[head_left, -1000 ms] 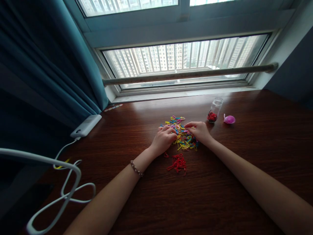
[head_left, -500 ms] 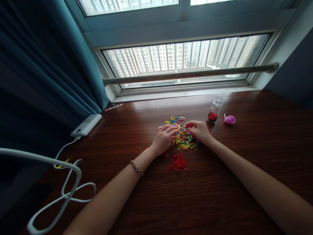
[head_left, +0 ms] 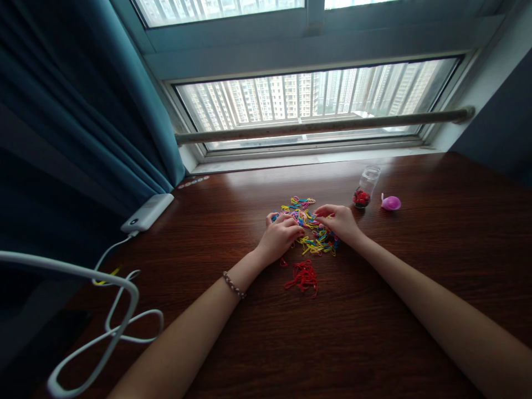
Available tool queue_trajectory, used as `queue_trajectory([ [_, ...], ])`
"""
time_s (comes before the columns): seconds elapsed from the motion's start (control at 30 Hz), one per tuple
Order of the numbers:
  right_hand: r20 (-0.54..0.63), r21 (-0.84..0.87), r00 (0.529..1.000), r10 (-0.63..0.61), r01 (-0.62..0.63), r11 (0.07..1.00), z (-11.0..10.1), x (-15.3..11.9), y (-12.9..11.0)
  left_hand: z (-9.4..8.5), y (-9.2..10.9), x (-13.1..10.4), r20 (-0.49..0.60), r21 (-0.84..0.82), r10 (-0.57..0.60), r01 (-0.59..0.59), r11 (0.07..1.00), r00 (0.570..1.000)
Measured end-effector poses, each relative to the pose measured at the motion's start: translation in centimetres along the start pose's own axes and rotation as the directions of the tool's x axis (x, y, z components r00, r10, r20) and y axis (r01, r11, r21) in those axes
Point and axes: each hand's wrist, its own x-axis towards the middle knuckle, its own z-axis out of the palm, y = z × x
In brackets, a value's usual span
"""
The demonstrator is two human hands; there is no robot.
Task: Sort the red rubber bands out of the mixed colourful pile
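Observation:
A loose pile of small coloured bands (head_left: 318, 244), yellow, blue, pink and others, lies on the dark wooden table (head_left: 249, 338). On its left side rests my left hand (head_left: 280, 237), fingers apart and bent over the bands. My right hand (head_left: 339, 223) is at the pile's right side, thumb and forefinger pinched together at the bands; what lies between the tips is too small to name. Nearer to me is a separate heap of red bands (head_left: 303, 277), with one red band (head_left: 283, 262) just left of it.
A clear jar (head_left: 366, 187) with red bands inside stands behind my right hand, beside a pink object (head_left: 391, 203). At the left are a white power bank (head_left: 147, 213), a white cable (head_left: 133, 299) and a blue curtain (head_left: 137, 111). A window lies beyond the table.
My left hand's fingers have shifted and spread slightly, uncovering more of the bands at the pile's upper left. The right hand is almost unmoved.

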Motion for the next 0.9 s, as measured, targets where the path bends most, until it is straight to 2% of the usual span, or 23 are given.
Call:
queue_trajectory([
  [0.27,-0.009,-0.070,1.000,-0.026,0.025,0.997,-0.2,0.0,-0.5,0.1,-0.1,0.1,0.028,-0.023,-0.034,0.035,0.999,0.999],
  [0.37,-0.013,-0.068,1.000,-0.019,0.018,0.998,-0.2,0.0,-0.5,0.0,0.1,0.1,-0.022,-0.074,-0.053,0.052,0.996,0.998],
  [0.43,-0.009,-0.043,1.000,-0.007,0.006,0.999,-0.2,0.1,-0.6,-0.2,0.1,0.1,-0.113,-0.163,-0.114,0.095,0.982,0.987],
  [0.53,0.023,0.033,1.000,0.017,-0.018,0.999,-0.1,0.0,-1.1,-0.5,0.0,0.2,-0.255,-0.350,-0.250,0.152,0.924,0.934],
  [0.6,0.061,0.093,0.998,0.017,-0.023,0.995,0.0,-0.1,-1.7,-0.7,0.0,0.3,-0.278,-0.478,-0.328,0.166,0.863,0.903],
  [0.67,0.111,0.141,0.994,-0.004,-0.011,0.990,0.2,-0.3,-2.4,-0.9,0.1,0.3,-0.259,-0.564,-0.367,0.169,0.809,0.894],
  [0.9,0.183,0.145,0.978,-0.099,0.073,0.987,0.5,-0.9,-4.0,-1.0,0.4,0.4,-0.230,-0.572,-0.299,0.121,0.812,0.926],
])
